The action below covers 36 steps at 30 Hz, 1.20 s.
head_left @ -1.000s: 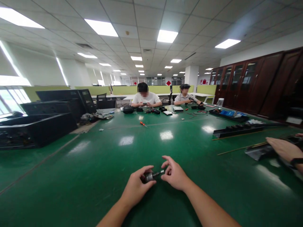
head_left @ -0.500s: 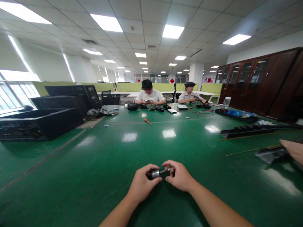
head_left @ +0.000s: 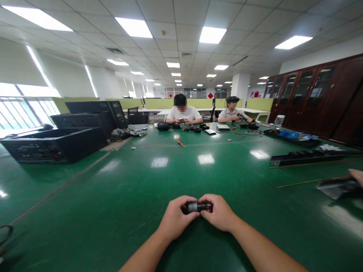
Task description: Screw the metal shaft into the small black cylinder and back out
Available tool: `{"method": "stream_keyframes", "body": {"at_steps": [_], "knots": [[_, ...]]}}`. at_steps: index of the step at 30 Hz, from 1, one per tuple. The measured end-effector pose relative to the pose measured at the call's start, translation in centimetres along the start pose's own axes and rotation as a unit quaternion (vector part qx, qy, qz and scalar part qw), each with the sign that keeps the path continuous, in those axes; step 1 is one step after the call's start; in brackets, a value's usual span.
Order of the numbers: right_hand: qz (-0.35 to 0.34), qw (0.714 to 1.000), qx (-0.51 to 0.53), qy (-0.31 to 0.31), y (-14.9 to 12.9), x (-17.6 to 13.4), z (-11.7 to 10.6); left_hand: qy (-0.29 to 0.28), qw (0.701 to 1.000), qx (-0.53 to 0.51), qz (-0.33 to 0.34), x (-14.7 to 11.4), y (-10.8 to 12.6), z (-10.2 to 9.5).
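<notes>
A small cylindrical part [head_left: 193,207] lies level between my hands, just above the green table [head_left: 113,211]. It has a silver body and a darker, narrower section toward the right. My left hand [head_left: 177,218] is curled around the silver end, thumb below and fingers above. On the darker end, the fingers of my right hand [head_left: 219,213] are closed, and they cover its tip. My fingertips nearly meet over the middle. The exact kind of part cannot be made out.
An orange screwdriver [head_left: 180,143] lies farther up the table. Black computer cases [head_left: 65,145] stand at left. Long black trays [head_left: 306,158] and thin rods lie at right. Two people [head_left: 183,111] sit opposite, handling things. A blurred hand-like shape [head_left: 356,176] enters at the right edge.
My right hand has moved closer to my left. The thin shaft visible before between the hands is now largely replaced by a wider dark section. The view has turned slightly left.
</notes>
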State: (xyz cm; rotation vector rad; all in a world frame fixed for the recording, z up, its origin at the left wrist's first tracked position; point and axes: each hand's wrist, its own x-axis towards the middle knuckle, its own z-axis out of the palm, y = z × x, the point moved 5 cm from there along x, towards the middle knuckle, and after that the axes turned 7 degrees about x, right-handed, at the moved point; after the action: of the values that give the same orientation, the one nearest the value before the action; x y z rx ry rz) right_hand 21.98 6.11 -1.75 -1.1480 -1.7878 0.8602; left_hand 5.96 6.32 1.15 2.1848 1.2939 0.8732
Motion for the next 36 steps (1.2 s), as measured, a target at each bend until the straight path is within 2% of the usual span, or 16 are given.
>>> {"method": "stream_keyframes", "body": {"at_steps": [36], "knots": [[-0.007,1.000,0.000,0.015,-1.0,-0.3,-0.4,-0.002,1.000,-0.017,-0.019,-0.1,-0.7,0.4]]}}
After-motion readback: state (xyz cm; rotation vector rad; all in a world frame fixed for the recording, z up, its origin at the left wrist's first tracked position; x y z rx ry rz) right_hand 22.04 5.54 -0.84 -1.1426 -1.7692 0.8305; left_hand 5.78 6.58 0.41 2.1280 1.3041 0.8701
